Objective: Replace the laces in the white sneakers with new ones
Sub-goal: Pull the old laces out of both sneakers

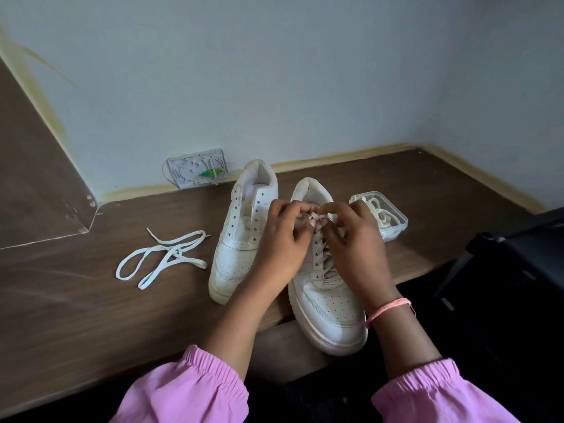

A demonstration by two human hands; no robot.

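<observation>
At the surface's (76, 315) near edge stands the laced sneaker (331, 315); both hands, left (282, 239) and right (351, 239), pinch its lace (316, 222) at the top eyelets. Soft, limp lace likely handles best by its tips. The unlaced sneaker (241, 236) stands alongside; farther right, new laces (380, 213) fill a box (396, 228).

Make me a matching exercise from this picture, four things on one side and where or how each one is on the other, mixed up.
Things:
1. left sneaker
2. right sneaker
3. loose lace
4. plastic container

States:
A. holds coiled laces
B. lies on the table, far left
C. eyelets empty
D. laced, both hands at its top

Pairs: 1-C, 2-D, 3-B, 4-A
</observation>
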